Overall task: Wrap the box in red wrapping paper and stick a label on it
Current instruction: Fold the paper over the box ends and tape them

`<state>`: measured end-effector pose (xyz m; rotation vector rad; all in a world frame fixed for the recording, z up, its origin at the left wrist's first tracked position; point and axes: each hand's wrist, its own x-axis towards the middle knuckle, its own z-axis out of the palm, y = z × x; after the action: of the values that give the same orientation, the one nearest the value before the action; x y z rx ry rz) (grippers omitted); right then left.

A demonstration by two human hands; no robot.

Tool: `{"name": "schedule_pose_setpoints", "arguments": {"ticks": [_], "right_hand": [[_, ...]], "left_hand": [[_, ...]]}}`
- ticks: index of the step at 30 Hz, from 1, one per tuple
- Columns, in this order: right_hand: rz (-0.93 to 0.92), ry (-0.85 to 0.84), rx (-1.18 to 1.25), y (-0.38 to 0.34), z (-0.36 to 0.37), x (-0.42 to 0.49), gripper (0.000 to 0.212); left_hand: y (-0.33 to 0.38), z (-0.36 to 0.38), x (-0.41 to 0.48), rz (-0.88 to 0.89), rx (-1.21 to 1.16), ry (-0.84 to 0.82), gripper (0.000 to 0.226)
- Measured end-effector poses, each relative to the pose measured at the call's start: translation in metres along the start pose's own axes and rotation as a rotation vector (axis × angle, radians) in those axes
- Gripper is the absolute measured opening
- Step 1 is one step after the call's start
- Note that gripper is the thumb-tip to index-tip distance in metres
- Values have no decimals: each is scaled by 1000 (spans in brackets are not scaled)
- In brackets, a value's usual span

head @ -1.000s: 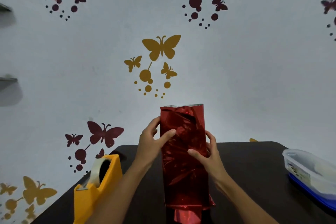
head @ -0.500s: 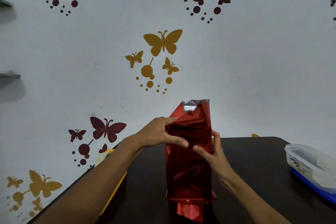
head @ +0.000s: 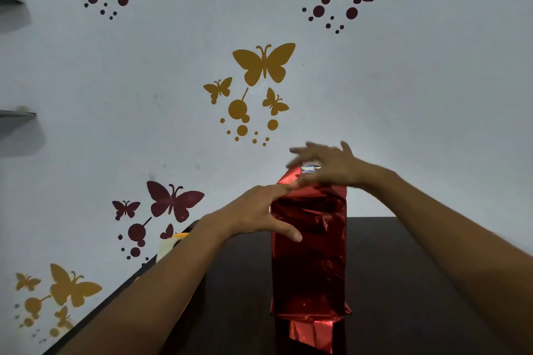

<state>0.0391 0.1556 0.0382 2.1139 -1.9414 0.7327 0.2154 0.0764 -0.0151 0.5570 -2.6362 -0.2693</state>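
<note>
2 at once: left hand [head: 259, 210] and right hand [head: 326, 164] are working at the top of the box [head: 308, 262].
the box is standing upright on the dark table [head: 403, 268], with red paper [head: 311, 331] covering it all round and a loose flap lying on the table at its base. the left hand is lying open against the upper left edge, fingers stretching straight along the folded-in corner and thumb pressing flat on the front face, gripping nothing. the right hand is spreading open over the paper's top end, fingers straight and blurred; whether they are touching the paper cannot be told. a bit of the silver inside is showing under it. a yellow tape dispenser [head: 173, 242] is peeking out behind the left forearm.
</note>
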Motion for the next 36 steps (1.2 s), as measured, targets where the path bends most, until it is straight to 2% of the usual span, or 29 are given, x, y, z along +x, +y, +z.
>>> {"name": "schedule_pose_setpoints", "arguments": {"ticks": [2, 5, 8, 10, 11, 13, 15, 19, 22, 23, 25, 27, 30, 33, 36], "right_hand": [[27, -55, 49, 13, 12, -11, 57], [32, -66, 331, 22, 27, -23, 73], [34, -69, 559, 19, 34, -33, 79], [12, -57, 588, 19, 35, -36, 80], [-7, -55, 599, 17, 35, -37, 81], [-32, -55, 621, 15, 36, -37, 83], [-45, -50, 615, 14, 38, -35, 84], [-61, -37, 605, 13, 37, -38, 80], [-5, -22, 659, 7, 34, -41, 58], [31, 29, 636, 6, 33, -40, 53], [82, 188, 462, 5, 30, -32, 51], [57, 295, 265, 5, 26, -23, 38], [-36, 249, 207, 5, 26, -16, 28], [-33, 181, 363, 9, 31, -14, 25], [-44, 59, 478, 14, 35, -15, 35]], "left_hand": [[2, -1, -5, 24, -41, 9, 84], [7, -4, -6, 53, -59, -12, 78], [13, -8, -6, 16, -131, -76, 76], [14, -12, -4, -21, -236, -93, 88], [15, -15, -3, -48, -294, -74, 85], [13, -19, 1, -59, -366, -7, 60], [8, -20, 8, -58, -335, 62, 30], [5, -20, 16, -68, -334, 53, 48], [6, -22, 18, -61, -352, 8, 57], [6, -24, 19, -71, -352, -16, 61], [8, -27, 20, -106, -326, -67, 70], [13, -30, 21, -135, -304, -92, 77], [15, -33, 21, -159, -271, -94, 83], [13, -33, 22, -164, -270, -98, 88], [14, -33, 22, -158, -275, -101, 89]]}}
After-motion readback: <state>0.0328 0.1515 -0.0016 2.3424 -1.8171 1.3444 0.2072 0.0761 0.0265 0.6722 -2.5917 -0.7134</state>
